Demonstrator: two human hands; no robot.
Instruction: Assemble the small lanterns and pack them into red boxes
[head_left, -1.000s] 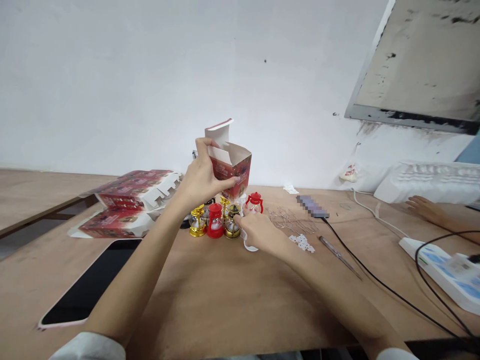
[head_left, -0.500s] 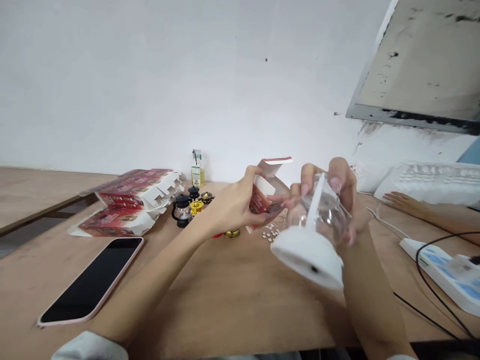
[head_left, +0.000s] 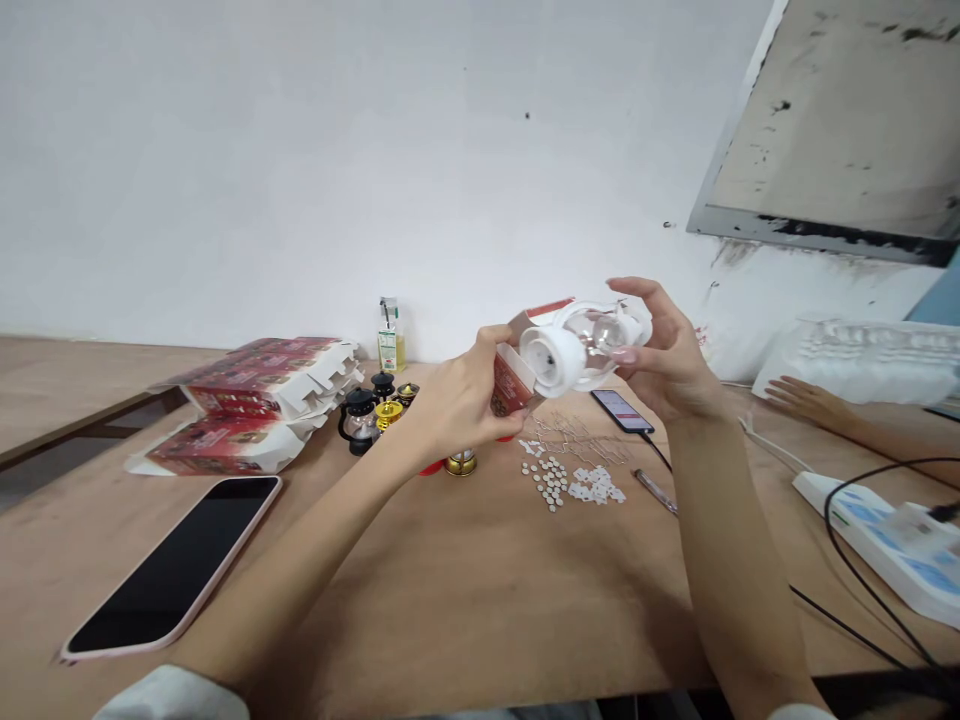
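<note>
My left hand [head_left: 465,395] is closed around a small red cardboard box [head_left: 512,383], whose end is open and faces right. In my right hand [head_left: 664,350], thumb and fingers pinch the top of a small white lantern [head_left: 570,350] with a clear body. The lantern lies tilted on its side, its round white base at the mouth of the box. Whether any of it sits inside the box, I cannot tell. Below the hands lie several small round pieces [head_left: 551,483], white square tabs [head_left: 598,485] and thin wires [head_left: 585,440].
Flat red printed boxes [head_left: 262,390] are stacked at left, near a large phone [head_left: 176,565]. Black lanterns [head_left: 360,420] and gold ones [head_left: 461,462] stand mid-table. A smaller phone [head_left: 622,411], a pen [head_left: 655,492], a power strip [head_left: 885,545] and another person's hand [head_left: 810,402] are at right.
The white lantern has swung from upright in front of me to lying sideways, and moved up and left to the box's open end. Small parts beneath it now show.
</note>
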